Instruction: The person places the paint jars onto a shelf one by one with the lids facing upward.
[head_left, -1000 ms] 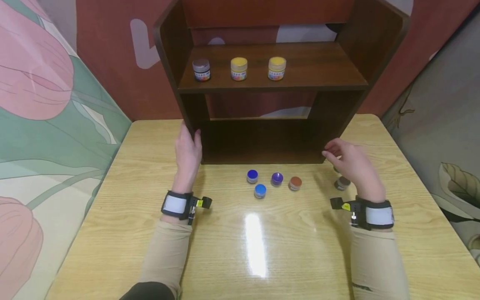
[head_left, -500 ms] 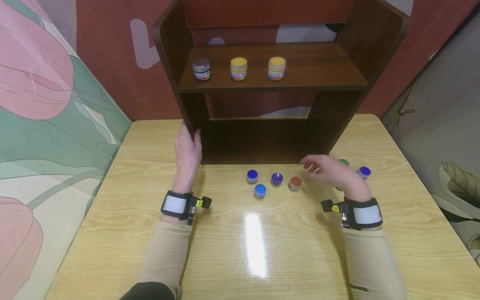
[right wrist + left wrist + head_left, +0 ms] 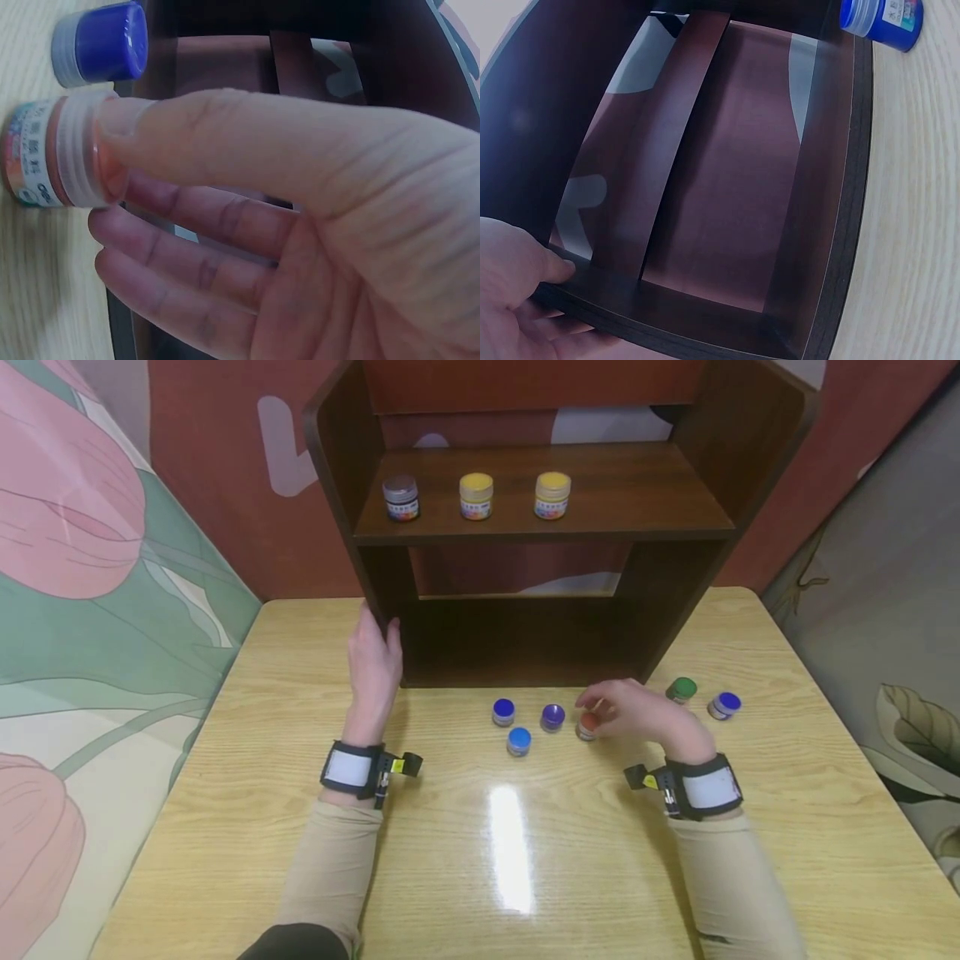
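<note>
Seen from above: a pale wooden desk [image 3: 225, 793], two sleeved forearms reaching in from the near edge.

Right hand [image 3: 637, 714] at the orange-lidded jar [image 3: 587, 727], thumb and fingers pinching its lid; in the right wrist view, thumb [image 3: 225, 131] pressed across the white ribbed rim of the jar. Jar standing on the desk, rightmost in a small cluster just near of the shelf.

Left of it, a purple-lidded jar [image 3: 552, 717], a dark blue-lidded jar [image 3: 503, 711] and, slightly nearer, a light blue-lidded jar [image 3: 518, 741].

Right of the hand, apart from the cluster, a green-lidded jar [image 3: 682, 689] and a blue-lidded jar [image 3: 725, 704].

Left hand [image 3: 373, 664] flat against the left side panel of the dark wooden shelf unit [image 3: 525, 643], fingers straight, thumb on the front edge.

Farther up, on the upper shelf board, a grey-lidded jar [image 3: 401, 497] and two yellow-lidded jars [image 3: 476, 496], in a row.
</note>
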The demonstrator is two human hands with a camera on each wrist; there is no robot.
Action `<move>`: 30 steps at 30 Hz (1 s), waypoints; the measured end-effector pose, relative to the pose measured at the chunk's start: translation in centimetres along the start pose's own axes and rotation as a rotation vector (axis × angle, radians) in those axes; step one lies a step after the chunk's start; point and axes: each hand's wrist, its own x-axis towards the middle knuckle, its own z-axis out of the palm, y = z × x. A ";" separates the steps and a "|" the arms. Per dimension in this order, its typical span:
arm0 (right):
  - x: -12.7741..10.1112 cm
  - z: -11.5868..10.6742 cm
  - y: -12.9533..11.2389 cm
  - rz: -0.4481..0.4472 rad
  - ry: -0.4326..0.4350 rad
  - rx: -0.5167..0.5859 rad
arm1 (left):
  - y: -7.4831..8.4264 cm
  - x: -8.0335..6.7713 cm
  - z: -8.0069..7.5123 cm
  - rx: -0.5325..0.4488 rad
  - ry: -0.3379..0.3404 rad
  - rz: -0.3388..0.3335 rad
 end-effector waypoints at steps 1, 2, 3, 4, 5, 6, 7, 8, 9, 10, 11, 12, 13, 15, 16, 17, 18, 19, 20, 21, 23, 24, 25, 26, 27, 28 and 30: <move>0.1 0.1 0.0 -0.005 -0.001 -0.007 | 0.0 0.0 0.0 0.001 0.000 -0.002; 0.1 0.2 0.0 -0.011 -0.003 -0.016 | 0.0 0.0 0.0 0.003 0.001 -0.003; 0.2 0.3 -0.1 -0.013 -0.006 -0.026 | 0.1 0.0 0.0 0.003 0.002 -0.003; 0.3 0.3 -0.1 -0.012 -0.007 -0.036 | 0.1 0.0 0.0 0.003 0.003 -0.002; 0.3 0.4 -0.1 -0.013 -0.009 -0.049 | 0.1 0.0 0.0 0.002 0.004 -0.001; 0.4 0.5 -0.1 -0.016 -0.013 -0.061 | 0.1 0.0 0.0 0.000 0.004 0.002; 0.5 0.5 -0.1 -0.014 -0.016 -0.073 | 0.1 0.0 0.0 -0.001 0.003 0.004; 0.5 0.6 -0.1 -0.012 -0.019 -0.086 | 0.1 0.0 0.0 -0.002 0.003 0.007; 0.6 0.6 -0.2 -0.006 -0.021 -0.096 | 0.0 0.0 0.0 -0.004 0.001 0.011; 0.6 0.7 -0.2 -0.004 -0.022 -0.104 | 0.0 0.0 0.0 -0.005 0.000 0.013; 0.7 0.7 -0.3 -0.003 -0.023 -0.111 | 0.0 0.0 0.0 -0.005 -0.001 0.016; 0.7 0.7 -0.3 -0.003 -0.025 -0.117 | 0.0 0.0 0.0 -0.005 -0.002 0.018; 0.7 0.7 -0.3 -0.001 -0.026 -0.120 | 0.0 0.0 0.0 -0.004 -0.002 0.020; 0.7 0.7 -0.3 -0.002 -0.026 -0.124 | -0.1 0.0 0.1 -0.003 -0.001 0.022; 0.7 0.8 -0.3 -0.008 -0.027 -0.126 | -0.1 0.0 0.1 -0.002 0.000 0.022; 0.7 0.8 -0.3 -0.011 -0.027 -0.126 | -0.1 0.0 0.1 -0.002 0.001 0.021; 0.7 0.8 -0.2 -0.015 -0.027 -0.127 | -0.1 0.0 0.1 -0.003 0.000 0.020; 0.7 0.8 -0.2 -0.020 -0.025 -0.126 | -0.1 0.1 0.1 -0.005 0.000 0.018; 0.7 0.8 -0.2 -0.026 -0.023 -0.127 | -0.1 0.1 0.1 -0.006 -0.001 0.016; 0.8 0.9 -0.2 -0.030 -0.021 -0.126 | -0.1 0.1 0.1 -0.008 -0.004 0.014; 0.8 0.9 -0.1 -0.034 -0.014 -0.123 | -0.1 0.1 0.1 -0.008 -0.008 0.009; 0.9 0.9 -0.1 -0.036 -0.009 -0.123 | -0.1 0.1 0.1 -0.010 -0.009 0.008; 0.9 0.9 -0.1 -0.038 -0.005 -0.121 | -0.1 0.1 0.0 -0.010 -0.011 0.006; 0.9 0.9 -0.1 -0.037 -0.001 -0.123 | -0.1 0.1 0.0 -0.010 -0.013 0.005; 0.9 0.9 0.0 -0.037 0.004 -0.125 | 0.0 0.1 0.0 -0.011 -0.014 0.005; 0.9 0.9 0.1 -0.040 0.010 -0.125 | 0.0 0.1 0.0 -0.010 -0.014 0.005; 0.8 0.9 0.2 -0.047 0.025 -0.126 | 0.0 0.0 -0.1 -0.012 -0.013 0.007</move>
